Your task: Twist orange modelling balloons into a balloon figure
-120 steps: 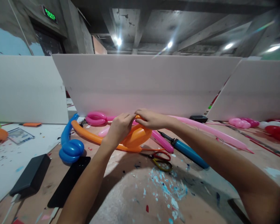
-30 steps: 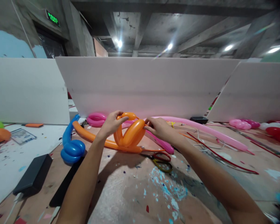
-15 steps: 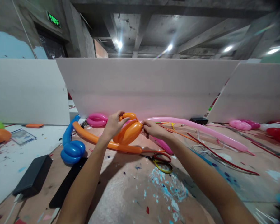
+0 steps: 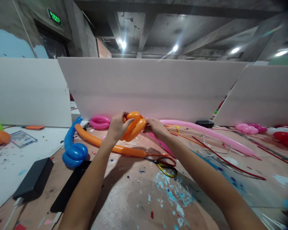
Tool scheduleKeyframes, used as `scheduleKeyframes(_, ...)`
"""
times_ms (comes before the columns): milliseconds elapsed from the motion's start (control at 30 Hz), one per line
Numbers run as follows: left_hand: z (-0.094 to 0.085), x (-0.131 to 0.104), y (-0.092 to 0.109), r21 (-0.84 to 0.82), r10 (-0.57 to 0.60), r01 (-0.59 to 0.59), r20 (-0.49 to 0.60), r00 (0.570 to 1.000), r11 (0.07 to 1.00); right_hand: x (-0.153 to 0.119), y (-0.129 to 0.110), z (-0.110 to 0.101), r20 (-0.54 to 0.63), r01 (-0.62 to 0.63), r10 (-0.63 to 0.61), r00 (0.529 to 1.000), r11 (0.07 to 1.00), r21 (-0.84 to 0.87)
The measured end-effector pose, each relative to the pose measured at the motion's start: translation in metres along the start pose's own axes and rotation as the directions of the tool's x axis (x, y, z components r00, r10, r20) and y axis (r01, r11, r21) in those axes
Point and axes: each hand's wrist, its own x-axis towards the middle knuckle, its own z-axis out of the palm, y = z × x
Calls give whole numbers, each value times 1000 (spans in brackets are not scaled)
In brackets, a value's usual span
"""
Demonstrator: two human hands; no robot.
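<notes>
A folded orange balloon (image 4: 134, 127) with several rounded loops is held up between my hands, above the table. My left hand (image 4: 118, 125) grips its left side, the thumb pressed against the front. At its right end my right hand (image 4: 156, 126) is closed with pinched fingers on the balloon's tip. Below lies a long orange balloon (image 4: 129, 151), partly hidden by my left forearm. Scissors (image 4: 166, 164) with one red and one yellow handle rest to the right of that balloon's end.
A twisted blue balloon (image 4: 75, 155), a black box (image 4: 35, 179) and a black phone-like slab (image 4: 67, 188) lie left. A magenta balloon (image 4: 99, 122) sits behind. A long pink balloon (image 4: 206, 130) extends right. White panels (image 4: 153, 89) stand at the back.
The held orange balloon has turned and lifted slightly, and its loops now sit closer together. My right hand has moved a little up and right.
</notes>
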Motion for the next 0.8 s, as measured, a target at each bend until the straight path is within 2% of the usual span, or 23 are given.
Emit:
scheduleKeyframes(167, -6, 3, -7, 6, 49, -49, -9, 999, 999, 4, 3, -5, -14, -47, 55, 998, 946, 320)
scheduleKeyframes(267, -8, 3, -9, 15, 96, -97, 36, 995, 995, 3, 8, -4, -21, 17, -8, 1000, 886, 463)
scheduleKeyframes(400, -10, 3, -10, 31, 76, -77, 34, 997, 997, 2, 20, 6, -127, 186, -141, 982, 840, 510)
scheduleKeyframes(500, -16, 3, -12, -4, 60, -60, 70, 996, 998, 0, 23, 17, -212, 266, -179, 961, 814, 517)
scheduleKeyframes(633, -23, 4, -17, -37, 51, -48, 105, 993, 998, -2, 19, 28, -265, 292, -163, 950, 764, 575)
scheduleKeyframes(733, -23, 5, -22, -55, 37, -31, 105, 994, 998, 0, 17, 28, -252, 266, -131, 959, 729, 631)
scheduleKeyframes(800, -22, 5, -25, -85, 33, -24, 105, 994, 996, 3, 19, 24, -224, 229, -110, 968, 745, 626)
